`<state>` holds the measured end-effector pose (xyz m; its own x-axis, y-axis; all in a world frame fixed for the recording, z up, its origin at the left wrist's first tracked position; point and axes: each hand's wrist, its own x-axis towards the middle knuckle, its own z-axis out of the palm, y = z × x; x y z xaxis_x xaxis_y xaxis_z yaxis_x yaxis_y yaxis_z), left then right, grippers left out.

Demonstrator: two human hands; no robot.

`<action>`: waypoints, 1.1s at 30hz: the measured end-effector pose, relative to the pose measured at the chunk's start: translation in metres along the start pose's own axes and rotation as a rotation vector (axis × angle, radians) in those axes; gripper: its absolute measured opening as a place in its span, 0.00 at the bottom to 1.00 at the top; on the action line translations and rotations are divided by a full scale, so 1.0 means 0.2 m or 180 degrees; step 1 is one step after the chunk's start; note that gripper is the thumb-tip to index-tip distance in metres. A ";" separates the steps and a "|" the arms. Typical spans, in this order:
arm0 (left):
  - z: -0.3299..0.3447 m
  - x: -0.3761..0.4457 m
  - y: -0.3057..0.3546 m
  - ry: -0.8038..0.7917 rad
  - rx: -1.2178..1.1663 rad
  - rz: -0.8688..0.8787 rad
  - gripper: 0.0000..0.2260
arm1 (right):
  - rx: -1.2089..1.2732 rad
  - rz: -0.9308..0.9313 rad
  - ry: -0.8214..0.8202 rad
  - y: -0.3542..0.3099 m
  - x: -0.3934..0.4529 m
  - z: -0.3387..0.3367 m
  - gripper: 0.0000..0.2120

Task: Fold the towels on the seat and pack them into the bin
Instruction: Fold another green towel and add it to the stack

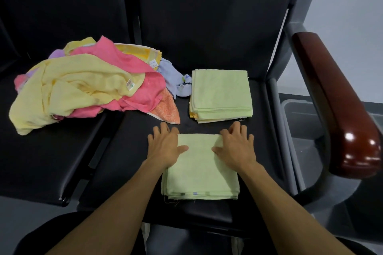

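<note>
Two hands, left [165, 147] and right [236, 147], flat with fingers spread on one folded green towel [199, 172], lower centre; one folded stack [220, 93] above; one loose heap [87, 83] upper left.

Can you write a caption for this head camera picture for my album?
Both hands, left hand and right hand, press a folded green towel flat beside the folded stack.

Matt terry towel [200, 170] — glossy wooden armrest [339, 105]
</note>
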<state>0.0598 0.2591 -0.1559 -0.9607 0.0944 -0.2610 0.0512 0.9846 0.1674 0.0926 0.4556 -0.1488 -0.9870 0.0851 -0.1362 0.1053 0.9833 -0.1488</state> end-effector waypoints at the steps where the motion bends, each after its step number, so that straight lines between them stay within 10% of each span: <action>1: -0.01 0.00 0.00 -0.0029 -0.0029 -0.0036 0.24 | -0.0001 0.0055 -0.0027 0.00 0.00 -0.01 0.22; 7: -0.06 -0.04 0.04 0.0229 -0.1292 -0.0020 0.15 | 0.1064 -0.0096 0.0264 -0.03 -0.05 -0.07 0.11; 13: -0.12 -0.06 0.03 -0.0350 -0.2470 -0.0104 0.31 | 0.2661 0.0145 0.0317 -0.01 -0.03 -0.08 0.22; 19: -0.11 -0.11 0.01 0.0004 -0.2295 0.0029 0.11 | 0.2151 -0.0070 -0.0620 0.06 -0.07 -0.05 0.16; 25: -0.10 -0.17 0.02 -0.0521 -0.1861 0.0788 0.27 | 0.2351 -0.0186 -0.0164 0.04 -0.13 -0.07 0.24; 33: -0.20 -0.15 0.11 0.0601 -0.2556 0.0893 0.17 | 0.2470 -0.0552 0.0674 0.04 -0.14 -0.16 0.33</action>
<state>0.0785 0.2722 -0.1069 -0.9743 0.2218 0.0403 0.1532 0.5202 0.8402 0.1163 0.4668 -0.1141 -0.9908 0.0473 0.1272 -0.0735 0.6007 -0.7961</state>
